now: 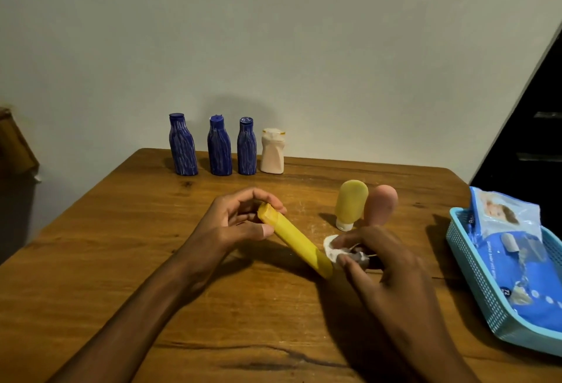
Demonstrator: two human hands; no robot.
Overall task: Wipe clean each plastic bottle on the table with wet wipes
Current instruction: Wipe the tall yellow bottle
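A long yellow bottle (294,244) is being held slantwise at the centre of the frame, above the wooden table (127,261). Its upper end is being gripped by the left hand (240,218), with the fingers curled over it and the thumb pressed against its side. Its lower end is being touched by a crumpled white wet wipe (333,250), which is being pinched in the curled fingers of the right hand (383,264), just right of centre.

Just above the right hand, a squat yellow bottle (351,203) is being stood on its white cap, and a pink bottle (381,204) is being kept upright just beside it, its base hidden behind the hand. Along the far edge of the table, in the upper middle of the frame, three blue bottles (219,150) are being kept upright in a row, with a white bottle (272,151) just to their right.

At the right edge of the frame, a blue pack of wet wipes (517,264) is being kept in a light blue plastic basket (474,279).
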